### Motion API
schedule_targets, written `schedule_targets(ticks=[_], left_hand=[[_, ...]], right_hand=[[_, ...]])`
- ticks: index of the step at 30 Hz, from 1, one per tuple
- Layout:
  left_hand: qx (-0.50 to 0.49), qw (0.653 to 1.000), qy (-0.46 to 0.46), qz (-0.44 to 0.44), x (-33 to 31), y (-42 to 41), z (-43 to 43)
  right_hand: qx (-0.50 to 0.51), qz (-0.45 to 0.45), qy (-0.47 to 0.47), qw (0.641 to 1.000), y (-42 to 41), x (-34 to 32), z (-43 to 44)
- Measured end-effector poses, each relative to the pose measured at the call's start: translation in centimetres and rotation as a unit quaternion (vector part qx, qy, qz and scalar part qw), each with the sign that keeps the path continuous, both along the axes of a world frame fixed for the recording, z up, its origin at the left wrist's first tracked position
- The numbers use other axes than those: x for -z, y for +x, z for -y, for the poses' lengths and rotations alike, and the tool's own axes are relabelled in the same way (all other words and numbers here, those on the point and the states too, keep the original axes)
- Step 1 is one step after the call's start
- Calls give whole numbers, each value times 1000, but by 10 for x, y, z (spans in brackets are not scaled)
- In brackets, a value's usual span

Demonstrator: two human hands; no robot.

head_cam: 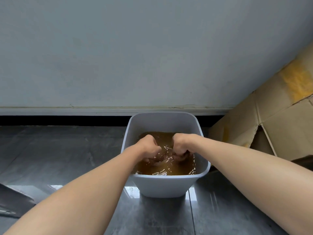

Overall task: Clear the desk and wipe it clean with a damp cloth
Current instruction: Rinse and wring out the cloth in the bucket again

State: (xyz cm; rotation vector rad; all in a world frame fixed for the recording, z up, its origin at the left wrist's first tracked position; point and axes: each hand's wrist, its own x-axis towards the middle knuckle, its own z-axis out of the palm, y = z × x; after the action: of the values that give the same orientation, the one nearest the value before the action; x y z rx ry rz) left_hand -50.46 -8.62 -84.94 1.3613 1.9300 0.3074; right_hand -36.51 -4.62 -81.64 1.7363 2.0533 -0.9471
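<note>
A white plastic bin (165,185) stands on the dark tiled floor, holding murky brown water (177,168). Both my hands are dipped into it. My left hand (149,146) has its fingers curled down under the surface. My right hand (182,144) is likewise curled, knuckles up. Between them, a pale bunched cloth (162,161) shows faintly under the rippling water; each hand seems to grip it. The fingertips are hidden by the water.
A grey wall with a baseboard (101,110) runs right behind the bin. A flattened cardboard box (271,119) leans at the right. A dark flat object (15,200) lies on the floor at the lower left.
</note>
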Motion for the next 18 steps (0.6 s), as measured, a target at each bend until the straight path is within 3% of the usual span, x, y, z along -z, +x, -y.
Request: schedule_targets(ticks=[9,14,18], left_hand=[[65,993,-56,-80,26,12,4],[32,994,-37,-101,28,8,1],[12,982,-60,-179,21,1,4]], right_hand=[[5,-26,95,995,-3,40,11],[55,-51,130,989,1,29,0],[-67,-1,199,978,10,21,-5]])
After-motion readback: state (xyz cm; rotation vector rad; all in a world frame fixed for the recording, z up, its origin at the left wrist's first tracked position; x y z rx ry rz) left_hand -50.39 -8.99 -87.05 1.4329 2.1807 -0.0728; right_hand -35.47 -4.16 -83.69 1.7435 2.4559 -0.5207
